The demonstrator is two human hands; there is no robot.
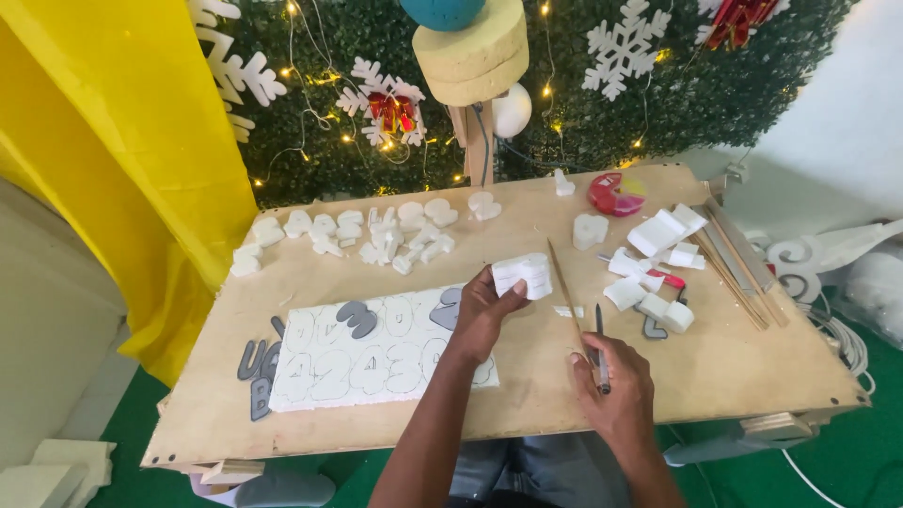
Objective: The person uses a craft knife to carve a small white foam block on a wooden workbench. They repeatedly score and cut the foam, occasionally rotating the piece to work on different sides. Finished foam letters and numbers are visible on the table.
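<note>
Your left hand [482, 310] grips a small white foam cutout [523, 274] between thumb and fingertips, lifted just above the middle of the plywood table [715, 362]. Your right hand [613, 384] is curled around a dark pen-like tool [601, 350] and a thin wooden stick [564, 290], near the table's near edge, right of the left hand.

Just left of your left hand lies the white foam sheet [362, 365] with traced numerals, a grey number template [357, 319] resting on it. Finished foam shapes [381, 232] sit in a cluster at the far left; foam offcuts [654, 268] are scattered to the right.

The pinch on the cutout is shallow, so I judge it could slip or dent if you squeeze harder. With two tools in one hand, the stick's far end sweeps close to the cutout and could gouge it.
</note>
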